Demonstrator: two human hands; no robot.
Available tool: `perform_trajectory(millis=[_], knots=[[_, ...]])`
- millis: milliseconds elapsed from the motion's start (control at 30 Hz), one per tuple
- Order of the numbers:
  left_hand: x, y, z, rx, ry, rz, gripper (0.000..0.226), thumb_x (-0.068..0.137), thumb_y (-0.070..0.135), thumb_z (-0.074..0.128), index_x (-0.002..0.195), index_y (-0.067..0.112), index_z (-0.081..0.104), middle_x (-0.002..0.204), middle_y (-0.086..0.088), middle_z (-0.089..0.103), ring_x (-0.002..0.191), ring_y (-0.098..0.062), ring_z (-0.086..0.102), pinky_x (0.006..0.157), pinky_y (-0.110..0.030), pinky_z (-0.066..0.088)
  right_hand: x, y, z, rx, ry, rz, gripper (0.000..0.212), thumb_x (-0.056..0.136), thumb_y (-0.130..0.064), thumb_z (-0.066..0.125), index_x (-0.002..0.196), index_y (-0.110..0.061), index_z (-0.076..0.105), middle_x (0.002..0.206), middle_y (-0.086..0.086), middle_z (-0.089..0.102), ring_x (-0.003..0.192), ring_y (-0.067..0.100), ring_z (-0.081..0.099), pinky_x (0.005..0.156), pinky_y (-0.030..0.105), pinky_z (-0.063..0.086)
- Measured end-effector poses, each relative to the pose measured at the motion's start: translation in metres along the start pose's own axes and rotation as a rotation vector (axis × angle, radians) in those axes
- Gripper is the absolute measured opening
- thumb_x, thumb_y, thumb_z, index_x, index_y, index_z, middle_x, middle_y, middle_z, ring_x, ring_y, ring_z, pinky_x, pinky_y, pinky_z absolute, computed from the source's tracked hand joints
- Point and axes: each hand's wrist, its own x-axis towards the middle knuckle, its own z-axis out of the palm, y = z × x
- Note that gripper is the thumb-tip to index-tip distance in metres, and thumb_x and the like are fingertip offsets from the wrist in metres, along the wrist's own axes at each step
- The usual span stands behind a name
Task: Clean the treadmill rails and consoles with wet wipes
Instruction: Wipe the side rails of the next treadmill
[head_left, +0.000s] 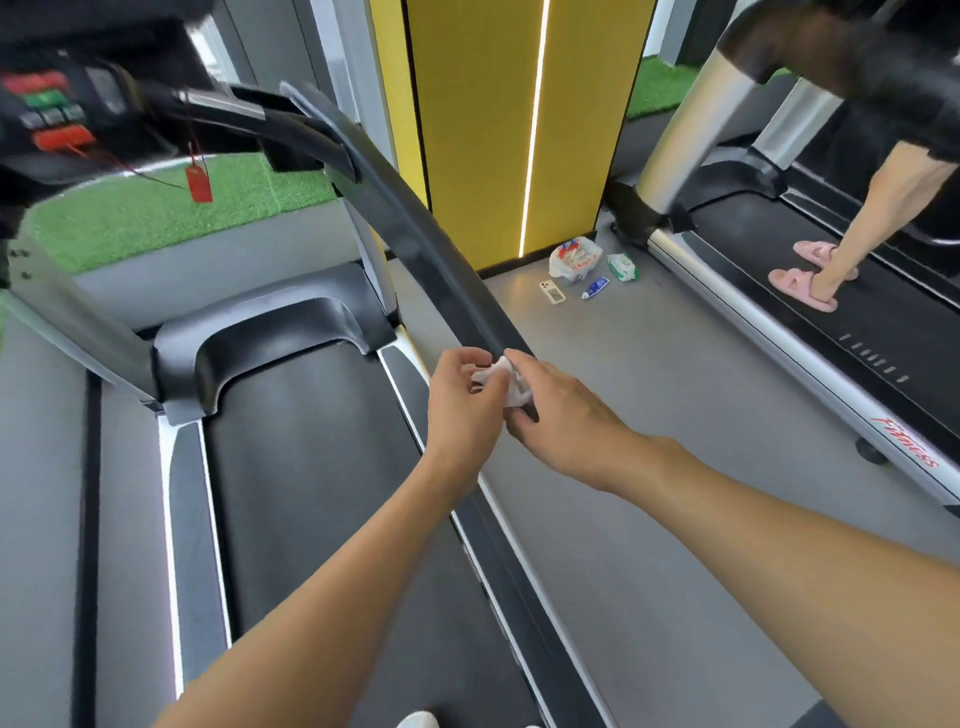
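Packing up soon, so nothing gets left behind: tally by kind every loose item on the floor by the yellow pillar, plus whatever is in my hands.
Plastic bag: 1
Green-and-white packet, likely wipes: 1
Phone: 1
Tube: 1
Crumpled wipe, held between left hand and right hand: 1
Total: 5

Bright, even light; a glowing strip (534, 130) shines well beyond the fingers (470, 364); edges blur and bend.
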Motion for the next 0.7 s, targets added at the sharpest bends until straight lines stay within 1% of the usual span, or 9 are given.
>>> perform_trajectory(millis=[100, 200, 233, 267, 333, 400, 467, 567, 700], knots=[[0.012, 0.056, -0.014, -0.007, -0.01, -0.024, 0.004, 0.096, 0.018, 0.061, 0.095, 0.015, 0.062, 0.09, -0.008, 0.072, 0.085, -0.022, 0.072, 0.068, -0.029, 0.056, 0.014, -0.038, -0.041, 0.071, 0.064, -0.074, 0.042, 0.1, -0.029, 0.049, 0.14, -0.02, 0.04, 0.13, 0.008, 0.058, 0.113, 0.027, 0.058, 0.093, 0.046, 0.05], [0.025, 0.113, -0.029, -0.091, -0.081, -0.01, 0.017, 0.091, 0.011, 0.056, 0.093, -0.002, 0.066, 0.082, -0.015, 0.068, 0.079, -0.026, 0.068, 0.081, -0.043, 0.058, 0.033, -0.073, -0.079, 0.039, 0.161, -0.131, 0.034, 0.101, -0.028, 0.048, 0.133, -0.016, 0.048, 0.121, 0.01, 0.062, 0.105, 0.028, 0.059, 0.087, 0.048, 0.051], [0.032, 0.13, -0.033, -0.122, -0.088, -0.011, 0.02, 0.089, 0.011, 0.054, 0.093, -0.005, 0.065, 0.08, -0.015, 0.065, 0.076, -0.025, 0.066, 0.076, -0.041, 0.058, 0.042, -0.083, -0.09, 0.02, 0.185, -0.137, 0.031, 0.101, -0.027, 0.048, 0.13, -0.016, 0.05, 0.118, 0.01, 0.062, 0.102, 0.028, 0.059, 0.085, 0.049, 0.051], [0.04, 0.146, -0.039, -0.134, -0.079, -0.014, 0.019, 0.091, 0.009, 0.052, 0.094, -0.004, 0.065, 0.076, -0.012, 0.064, 0.07, -0.021, 0.065, 0.066, -0.033, 0.056, 0.051, -0.094, -0.101, 0.0, 0.204, -0.142, 0.03, 0.1, -0.027, 0.048, 0.128, -0.015, 0.05, 0.115, 0.01, 0.063, 0.098, 0.028, 0.059, 0.083, 0.049, 0.051], [0.055, 0.174, -0.051, -0.138, -0.067, -0.007, 0.018, 0.097, 0.006, 0.05, 0.099, 0.0, 0.067, 0.079, -0.008, 0.069, 0.065, -0.014, 0.069, 0.056, -0.023, 0.053, 0.071, -0.114, -0.118, -0.026, 0.246, -0.159, 0.028, 0.1, -0.029, 0.048, 0.124, -0.015, 0.052, 0.107, 0.009, 0.065, 0.092, 0.027, 0.061, 0.079, 0.049, 0.053], [0.078, 0.194, -0.065, -0.113, -0.077, 0.032, 0.019, 0.097, 0.004, 0.051, 0.105, 0.004, 0.068, 0.093, -0.014, 0.073, 0.076, -0.016, 0.073, 0.062, -0.025, 0.056, 0.096, -0.132, -0.13, -0.049, 0.287, -0.171, 0.025, 0.099, -0.029, 0.05, 0.121, -0.016, 0.053, 0.103, 0.009, 0.066, 0.09, 0.029, 0.062, 0.077, 0.048, 0.053], [0.105, 0.211, -0.082, -0.083, -0.094, 0.082, 0.018, 0.095, 0.005, 0.055, 0.107, 0.004, 0.068, 0.099, -0.017, 0.073, 0.081, -0.021, 0.073, 0.066, -0.029, 0.057, 0.124, -0.15, -0.139, -0.066, 0.318, -0.17, 0.024, 0.099, -0.029, 0.051, 0.12, -0.018, 0.054, 0.103, 0.009, 0.066, 0.089, 0.03, 0.061, 0.075, 0.044, 0.052], [0.149, 0.232, -0.113, -0.08, -0.107, 0.107, 0.018, 0.091, 0.005, 0.061, 0.107, 0.003, 0.068, 0.093, -0.019, 0.072, 0.076, -0.023, 0.069, 0.061, -0.029, 0.054, 0.167, -0.182, -0.143, -0.055, 0.338, -0.184, 0.024, 0.1, -0.034, 0.05, 0.119, -0.02, 0.052, 0.101, 0.006, 0.066, 0.085, 0.027, 0.062, 0.073, 0.044, 0.054], [0.204, 0.255, -0.159, -0.074, -0.086, 0.129, 0.019, 0.088, 0.003, 0.063, 0.105, 0.0, 0.068, 0.084, -0.016, 0.071, 0.073, -0.023, 0.068, 0.066, -0.031, 0.056, 0.224, -0.228, -0.138, -0.017, 0.374, -0.172, 0.025, 0.1, -0.037, 0.051, 0.115, -0.016, 0.05, 0.098, 0.003, 0.064, 0.081, 0.023, 0.062, 0.071, 0.044, 0.055]])
